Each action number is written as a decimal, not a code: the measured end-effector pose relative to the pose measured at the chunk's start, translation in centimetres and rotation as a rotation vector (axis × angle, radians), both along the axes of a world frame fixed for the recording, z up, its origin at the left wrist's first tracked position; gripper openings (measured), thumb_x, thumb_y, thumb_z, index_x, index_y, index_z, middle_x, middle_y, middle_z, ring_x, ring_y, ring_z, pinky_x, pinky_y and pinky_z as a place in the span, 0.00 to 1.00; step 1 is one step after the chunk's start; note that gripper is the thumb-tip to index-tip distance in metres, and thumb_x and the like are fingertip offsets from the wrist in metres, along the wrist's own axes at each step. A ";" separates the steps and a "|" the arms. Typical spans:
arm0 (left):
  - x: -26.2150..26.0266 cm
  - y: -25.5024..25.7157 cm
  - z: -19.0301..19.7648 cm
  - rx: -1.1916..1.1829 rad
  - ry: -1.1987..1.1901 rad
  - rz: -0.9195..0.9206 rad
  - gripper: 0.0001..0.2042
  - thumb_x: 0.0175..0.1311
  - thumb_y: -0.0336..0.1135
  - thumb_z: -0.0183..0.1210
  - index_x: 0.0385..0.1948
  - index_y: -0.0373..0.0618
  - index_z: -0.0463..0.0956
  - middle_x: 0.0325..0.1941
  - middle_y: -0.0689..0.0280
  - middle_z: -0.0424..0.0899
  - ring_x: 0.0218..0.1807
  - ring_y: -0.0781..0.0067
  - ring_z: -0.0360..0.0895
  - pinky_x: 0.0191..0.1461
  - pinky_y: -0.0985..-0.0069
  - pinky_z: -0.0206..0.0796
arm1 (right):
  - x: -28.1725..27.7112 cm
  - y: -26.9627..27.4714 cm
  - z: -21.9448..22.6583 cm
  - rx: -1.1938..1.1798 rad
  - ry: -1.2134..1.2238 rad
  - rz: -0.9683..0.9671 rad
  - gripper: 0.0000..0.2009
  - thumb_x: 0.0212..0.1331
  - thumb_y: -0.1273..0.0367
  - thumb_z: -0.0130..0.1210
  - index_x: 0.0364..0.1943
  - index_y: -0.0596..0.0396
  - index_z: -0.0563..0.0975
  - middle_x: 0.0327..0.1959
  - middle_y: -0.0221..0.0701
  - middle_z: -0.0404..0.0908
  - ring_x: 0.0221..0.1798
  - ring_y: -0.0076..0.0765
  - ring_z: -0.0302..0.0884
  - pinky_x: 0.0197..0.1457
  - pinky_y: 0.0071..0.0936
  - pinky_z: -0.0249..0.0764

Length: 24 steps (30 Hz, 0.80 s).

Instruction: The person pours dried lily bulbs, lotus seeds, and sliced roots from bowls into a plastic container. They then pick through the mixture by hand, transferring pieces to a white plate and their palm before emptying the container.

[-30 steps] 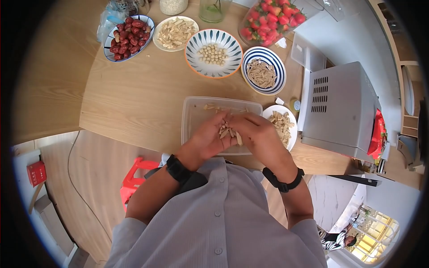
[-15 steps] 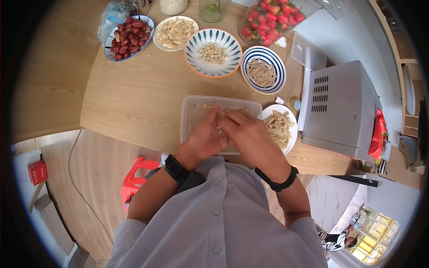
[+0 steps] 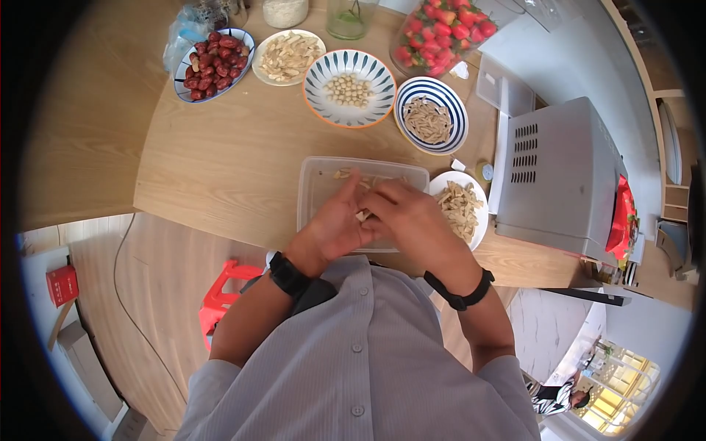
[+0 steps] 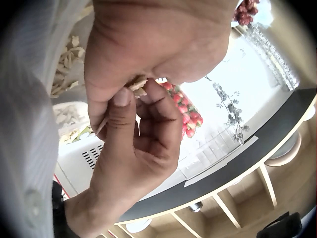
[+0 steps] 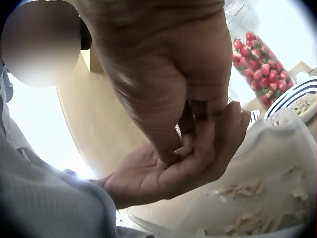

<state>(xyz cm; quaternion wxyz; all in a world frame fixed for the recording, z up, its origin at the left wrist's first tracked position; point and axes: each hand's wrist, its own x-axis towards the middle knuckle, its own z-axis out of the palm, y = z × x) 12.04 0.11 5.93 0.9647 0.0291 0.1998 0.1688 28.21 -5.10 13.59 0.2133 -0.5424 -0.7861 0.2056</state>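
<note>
Over a clear plastic box (image 3: 303, 197) my left hand (image 3: 334, 226) is cupped palm up, fingers curled around a few pale dried slices (image 3: 362, 215). My right hand (image 3: 415, 224) reaches into that palm from the right, its thumb and fingers pinching a slice. In the left wrist view a pale slice (image 4: 139, 86) shows between the thumb and fingers of the right hand (image 4: 133, 129). The hands hide most of what the left palm holds. More dried slices (image 5: 247, 223) lie in the box below the hands.
A white plate of pale slices (image 3: 460, 209) stands right of the box, before a grey appliance (image 3: 548, 176). Along the back are a bowl of red dates (image 3: 217, 66), a plate of slices (image 3: 290, 56), two patterned bowls (image 3: 316, 92), and a container of strawberries (image 3: 443, 37).
The right hand has moved left and closed in over the left palm, so the slices that lay visible there are now mostly covered. The bowls and plates have stayed put.
</note>
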 end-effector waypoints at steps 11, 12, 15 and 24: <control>-0.1 0.4 -4.1 0.047 -0.230 -0.047 0.30 0.86 0.59 0.33 0.62 0.44 0.76 0.56 0.62 0.86 0.55 0.67 0.84 0.56 0.66 0.78 | 1.3 0.7 1.1 -0.191 0.335 -0.092 0.10 0.59 0.77 0.65 0.44 0.52 0.84 0.38 0.36 0.84 0.39 0.46 0.84 0.42 0.36 0.80; 0.0 0.4 -3.2 0.048 -0.194 -0.046 0.30 0.86 0.59 0.32 0.61 0.44 0.76 0.55 0.62 0.87 0.53 0.68 0.84 0.54 0.67 0.77 | 1.5 0.7 1.2 -0.206 0.337 -0.101 0.10 0.60 0.77 0.66 0.44 0.52 0.85 0.39 0.35 0.84 0.39 0.45 0.85 0.43 0.35 0.80; 0.3 0.3 -1.9 0.039 -0.113 -0.047 0.30 0.87 0.58 0.32 0.61 0.44 0.76 0.53 0.63 0.87 0.50 0.70 0.84 0.52 0.68 0.77 | 2.0 0.7 1.2 -0.233 0.323 -0.106 0.10 0.59 0.78 0.67 0.44 0.52 0.85 0.40 0.34 0.85 0.40 0.44 0.85 0.44 0.34 0.80; 0.3 0.5 -1.3 0.062 -0.035 -0.069 0.26 0.86 0.57 0.39 0.59 0.45 0.77 0.53 0.68 0.85 0.51 0.75 0.82 0.54 0.70 0.77 | 1.6 0.5 0.6 -0.149 0.225 -0.086 0.11 0.60 0.78 0.66 0.45 0.52 0.85 0.41 0.34 0.85 0.42 0.43 0.85 0.45 0.34 0.80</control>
